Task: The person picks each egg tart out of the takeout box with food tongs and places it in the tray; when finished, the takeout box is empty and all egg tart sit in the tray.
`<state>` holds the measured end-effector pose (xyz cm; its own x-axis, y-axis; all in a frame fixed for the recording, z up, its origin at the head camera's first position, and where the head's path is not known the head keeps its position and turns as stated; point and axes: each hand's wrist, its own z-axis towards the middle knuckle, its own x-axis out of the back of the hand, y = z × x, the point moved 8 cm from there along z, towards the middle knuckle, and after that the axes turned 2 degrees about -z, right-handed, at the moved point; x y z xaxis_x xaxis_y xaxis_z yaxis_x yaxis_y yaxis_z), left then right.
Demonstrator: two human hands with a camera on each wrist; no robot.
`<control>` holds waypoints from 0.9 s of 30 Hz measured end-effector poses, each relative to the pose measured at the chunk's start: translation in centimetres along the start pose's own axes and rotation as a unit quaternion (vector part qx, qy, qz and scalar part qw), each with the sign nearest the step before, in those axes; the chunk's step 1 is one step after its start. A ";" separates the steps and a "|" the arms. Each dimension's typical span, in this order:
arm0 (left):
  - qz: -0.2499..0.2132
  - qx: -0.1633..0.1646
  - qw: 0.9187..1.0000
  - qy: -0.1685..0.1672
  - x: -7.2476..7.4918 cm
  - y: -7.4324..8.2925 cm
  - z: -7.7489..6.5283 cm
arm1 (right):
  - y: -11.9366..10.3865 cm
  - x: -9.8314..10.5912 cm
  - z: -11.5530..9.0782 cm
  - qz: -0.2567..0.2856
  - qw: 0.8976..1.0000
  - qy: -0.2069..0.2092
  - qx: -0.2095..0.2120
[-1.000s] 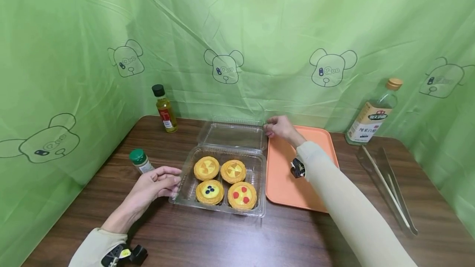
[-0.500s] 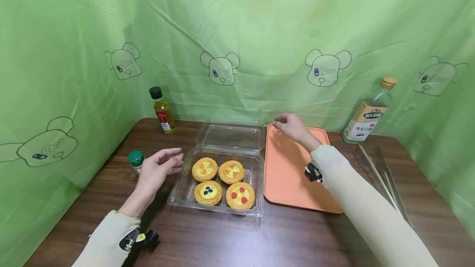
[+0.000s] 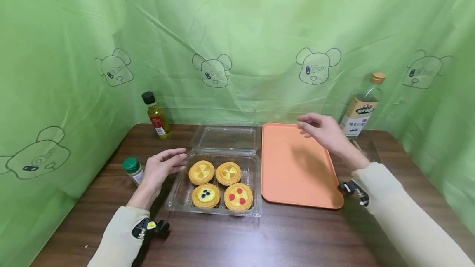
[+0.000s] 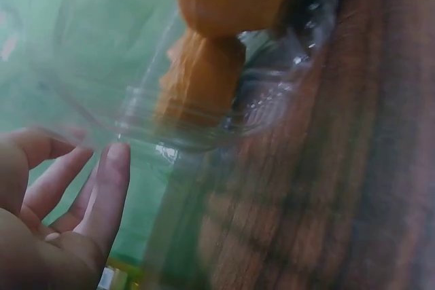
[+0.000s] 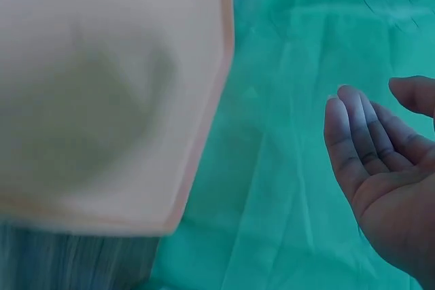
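A clear plastic clamshell box (image 3: 213, 211) lies with its lid (image 3: 227, 138) folded back, in the middle of the table. Several egg tarts sit inside: one with blueberries (image 3: 205, 195), one with red pieces (image 3: 238, 197), and others with yellow wedges (image 3: 228, 173). My left hand (image 3: 161, 171) hovers at the box's left edge, fingers relaxed, holding nothing; the left wrist view shows its fingertips (image 4: 117, 157) right by the box wall. Over the far right part of an orange tray (image 3: 285, 193), my right hand (image 3: 324, 132) is raised with loosely bent fingers and an empty palm.
A green-capped jar (image 3: 133, 170) stands left of the left hand. Behind it is an oil bottle (image 3: 157, 118). A large vinegar bottle (image 3: 360, 108) stands at the back right, with metal tongs (image 3: 359, 147) partly hidden behind the right arm. Green cloth (image 3: 259, 44) surrounds the table.
My right hand has left the lid's right corner and moved right across the tray. My left hand has risen slightly along the box's left edge. The box and tarts stay in place.
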<state>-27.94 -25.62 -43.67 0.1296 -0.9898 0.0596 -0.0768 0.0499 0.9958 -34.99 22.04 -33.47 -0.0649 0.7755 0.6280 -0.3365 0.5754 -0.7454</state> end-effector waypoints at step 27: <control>-0.072 0.044 0.996 0.008 0.7 -1.7 0.4 | 9.8 11.2 -10.8 -0.183 0.964 0.146 -0.128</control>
<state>-28.13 -26.49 -45.40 0.1607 -0.9836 -0.0824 -0.1430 -0.1058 0.9841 -28.84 39.17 -36.19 0.2931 0.5271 0.7977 -0.0410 0.8405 -0.5403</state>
